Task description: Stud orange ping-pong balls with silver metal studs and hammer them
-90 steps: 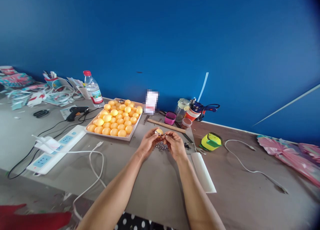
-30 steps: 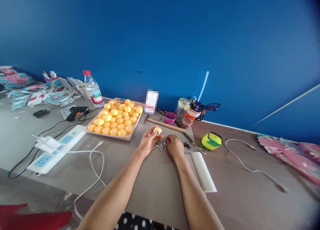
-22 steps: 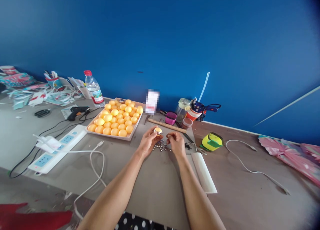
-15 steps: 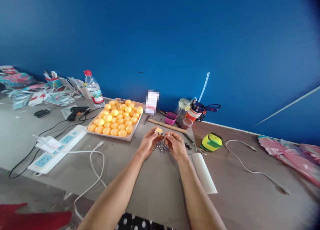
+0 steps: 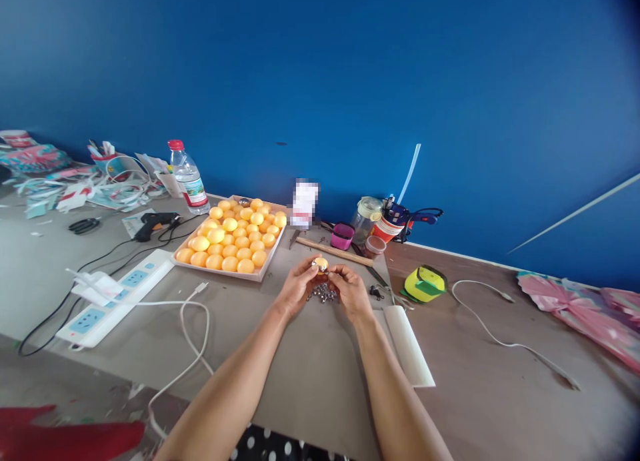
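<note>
My left hand [image 5: 299, 285] is closed around an orange ball [image 5: 320, 263] with shiny silver bits on its surface. My right hand [image 5: 351, 293] meets it from the other side, thumb and fingertips pinched together against the ball's right edge. Whatever lies between those right fingertips is too small to make out. Right under both hands, a pile of small shiny metal pieces [image 5: 323, 293] is spread on the grey tabletop [image 5: 310, 367]. To the left stands a shallow tray [image 5: 265, 266] filled with several orange balls [image 5: 229, 252] like the held one.
Behind the hands lie a wooden stick [image 5: 334, 252] and a purple container [image 5: 342, 235]. A white power strip [image 5: 120, 299], a glue gun [image 5: 155, 225] and a water bottle [image 5: 190, 181] are on the left. On the right are a white roll [image 5: 407, 347], a yellow-green bundle [image 5: 424, 284] and a cable [image 5: 480, 322].
My right hand has shifted slightly left, so its fingertips now reach the ball's edge instead of sitting apart from it. The left hand keeps its hold on the ball.
</note>
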Demonstrator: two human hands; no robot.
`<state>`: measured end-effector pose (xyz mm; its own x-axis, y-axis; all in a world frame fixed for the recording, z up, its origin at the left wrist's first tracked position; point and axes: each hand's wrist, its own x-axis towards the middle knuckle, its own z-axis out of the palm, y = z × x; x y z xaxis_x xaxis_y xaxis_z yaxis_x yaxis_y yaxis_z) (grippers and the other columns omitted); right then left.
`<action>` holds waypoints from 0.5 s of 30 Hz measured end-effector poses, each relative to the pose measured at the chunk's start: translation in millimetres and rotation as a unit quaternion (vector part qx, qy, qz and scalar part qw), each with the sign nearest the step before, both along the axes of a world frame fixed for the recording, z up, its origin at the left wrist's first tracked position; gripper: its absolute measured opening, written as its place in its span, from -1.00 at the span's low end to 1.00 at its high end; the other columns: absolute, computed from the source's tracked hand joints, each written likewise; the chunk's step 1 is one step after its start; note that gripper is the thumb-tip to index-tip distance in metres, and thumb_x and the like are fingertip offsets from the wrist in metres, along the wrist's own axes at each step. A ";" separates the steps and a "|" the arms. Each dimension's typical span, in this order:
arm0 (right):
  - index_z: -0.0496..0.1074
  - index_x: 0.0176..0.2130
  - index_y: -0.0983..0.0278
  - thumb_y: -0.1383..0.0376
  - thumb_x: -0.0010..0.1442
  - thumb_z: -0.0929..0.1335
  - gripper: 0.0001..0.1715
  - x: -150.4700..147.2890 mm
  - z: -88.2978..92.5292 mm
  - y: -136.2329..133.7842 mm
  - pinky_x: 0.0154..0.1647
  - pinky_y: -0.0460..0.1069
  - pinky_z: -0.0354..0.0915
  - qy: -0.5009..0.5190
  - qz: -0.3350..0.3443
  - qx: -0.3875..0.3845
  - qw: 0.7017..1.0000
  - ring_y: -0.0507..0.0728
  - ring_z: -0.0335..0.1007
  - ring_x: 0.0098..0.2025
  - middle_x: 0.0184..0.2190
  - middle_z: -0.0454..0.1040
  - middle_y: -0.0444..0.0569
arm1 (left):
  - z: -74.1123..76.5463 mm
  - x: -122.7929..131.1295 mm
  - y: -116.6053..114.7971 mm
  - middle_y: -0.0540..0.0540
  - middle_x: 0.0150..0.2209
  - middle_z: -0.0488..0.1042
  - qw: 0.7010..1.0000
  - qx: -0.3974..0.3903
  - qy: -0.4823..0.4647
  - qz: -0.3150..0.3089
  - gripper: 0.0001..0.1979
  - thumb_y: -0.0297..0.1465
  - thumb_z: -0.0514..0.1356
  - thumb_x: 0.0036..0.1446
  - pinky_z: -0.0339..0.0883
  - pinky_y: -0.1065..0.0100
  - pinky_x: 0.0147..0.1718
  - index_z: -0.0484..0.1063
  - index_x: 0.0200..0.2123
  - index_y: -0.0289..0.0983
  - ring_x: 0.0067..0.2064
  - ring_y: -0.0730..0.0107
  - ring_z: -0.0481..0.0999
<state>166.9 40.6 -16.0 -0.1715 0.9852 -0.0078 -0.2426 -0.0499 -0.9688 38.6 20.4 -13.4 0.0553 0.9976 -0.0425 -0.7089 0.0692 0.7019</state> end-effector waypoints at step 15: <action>0.36 -0.51 0.28 0.25 -0.20 0.48 -0.73 2.2 9.9 -1.4 -0.52 -0.12 0.05 0.097 0.039 -0.086 0.991 -0.09 0.11 -0.61 -0.63 0.31 -0.24 | -5.1 -1.9 0.5 -0.09 -0.28 0.48 1.000 0.011 -0.001 -0.028 -0.59 -0.38 0.30 -0.07 0.27 0.31 -0.21 0.43 -0.08 -0.28 -0.31 0.40 0.46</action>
